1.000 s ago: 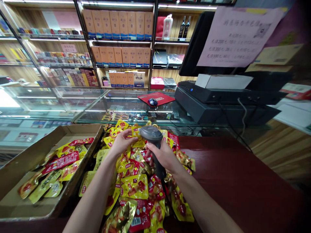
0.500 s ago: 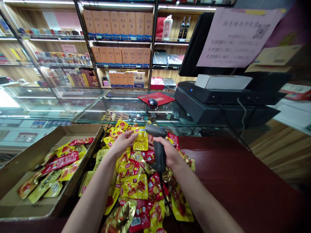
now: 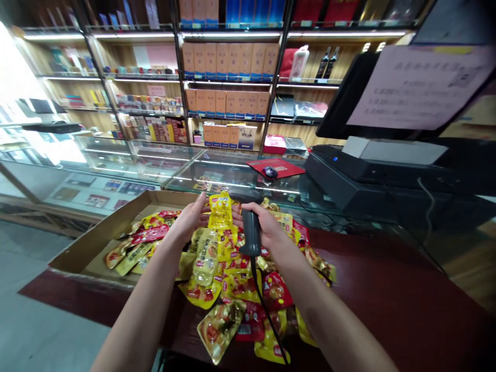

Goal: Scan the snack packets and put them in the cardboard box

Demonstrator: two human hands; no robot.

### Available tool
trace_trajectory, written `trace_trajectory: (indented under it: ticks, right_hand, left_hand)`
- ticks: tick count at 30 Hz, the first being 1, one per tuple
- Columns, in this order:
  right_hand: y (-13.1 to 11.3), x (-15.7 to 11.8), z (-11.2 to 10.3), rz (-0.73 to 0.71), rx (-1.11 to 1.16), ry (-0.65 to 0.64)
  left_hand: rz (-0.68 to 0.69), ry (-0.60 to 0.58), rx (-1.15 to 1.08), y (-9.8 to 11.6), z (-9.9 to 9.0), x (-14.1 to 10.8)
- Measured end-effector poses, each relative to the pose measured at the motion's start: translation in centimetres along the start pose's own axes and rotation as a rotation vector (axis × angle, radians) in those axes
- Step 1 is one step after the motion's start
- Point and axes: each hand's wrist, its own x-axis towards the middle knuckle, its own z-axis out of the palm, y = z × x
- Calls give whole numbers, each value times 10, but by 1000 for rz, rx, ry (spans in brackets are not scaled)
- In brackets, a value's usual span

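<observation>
My left hand (image 3: 191, 219) holds a small yellow snack packet (image 3: 220, 212), its fingers stretched behind the packet and its thumb raised at the side. My right hand (image 3: 267, 225) is wrapped round the grip of a dark grey barcode scanner (image 3: 251, 232). The scanner's head is just right of the packet, and its black cable (image 3: 267, 310) runs down towards me. Under both hands lies a loose heap of yellow, red and gold snack packets (image 3: 240, 284). A pale gold packet (image 3: 205, 258) lies on top, below my left hand.
Left of the heap, a shallow cardboard box (image 3: 89, 248) holds several packets. The heap lies on a dark red tabletop (image 3: 368, 289). Behind are a glass counter (image 3: 220, 165), a mouse (image 3: 270, 172) on a red mat (image 3: 290, 168), and a monitor (image 3: 344, 98) at the right.
The camera view has turned left and tilted up, so the scene sits further right. My left thumb has lifted from the packet's edge. My right hand keeps its grip on the scanner.
</observation>
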Motion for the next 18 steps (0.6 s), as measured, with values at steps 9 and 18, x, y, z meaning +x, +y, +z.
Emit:
trace_trajectory:
  ticks: [9, 18]
  right_hand:
    - [47, 55, 133, 130, -5, -221]
    - [51, 48, 126, 142, -86, -120]
  left_hand:
    - [93, 443, 357, 47, -126, -55]
    - [87, 441, 390, 45, -113, -58]
